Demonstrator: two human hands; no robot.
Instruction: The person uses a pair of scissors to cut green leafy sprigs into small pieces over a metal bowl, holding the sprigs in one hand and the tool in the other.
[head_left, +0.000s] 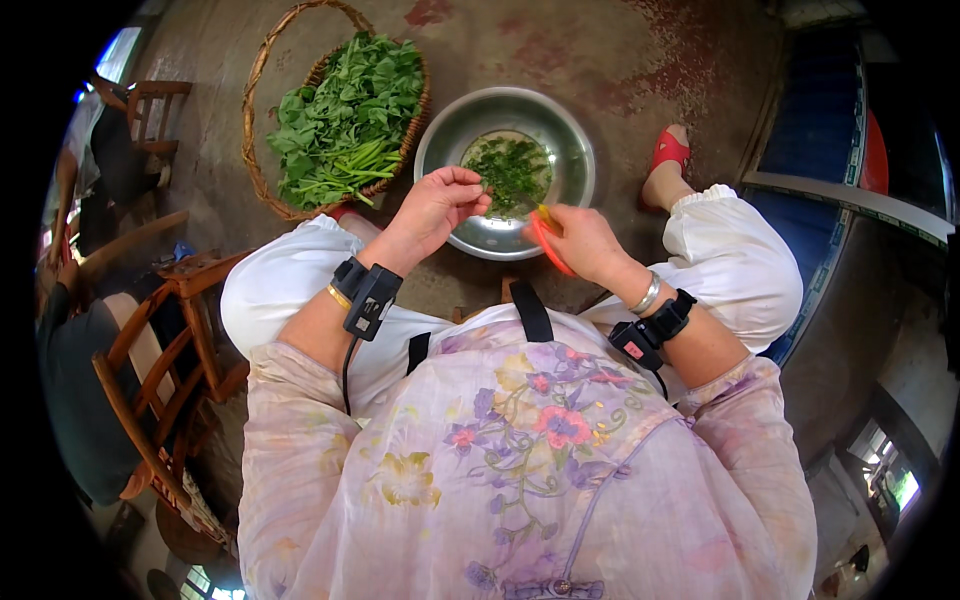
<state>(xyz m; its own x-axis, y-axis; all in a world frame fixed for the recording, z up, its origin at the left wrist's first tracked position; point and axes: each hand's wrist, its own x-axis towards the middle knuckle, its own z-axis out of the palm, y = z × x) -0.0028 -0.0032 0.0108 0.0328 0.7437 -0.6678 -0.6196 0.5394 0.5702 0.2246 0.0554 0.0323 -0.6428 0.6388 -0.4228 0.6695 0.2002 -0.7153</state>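
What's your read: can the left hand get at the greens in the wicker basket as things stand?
Probably yes: the wicker basket is uncovered, its greens lie near the left hand, and nothing visible blocks the way.

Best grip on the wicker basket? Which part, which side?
Probably the middle of the handle of the basket, coming from the picture's left. There the thin hoop bows out clear of the piled greens, leaving a gap to close around it. The right rim looks worse: the metal bowl sits close beside it.
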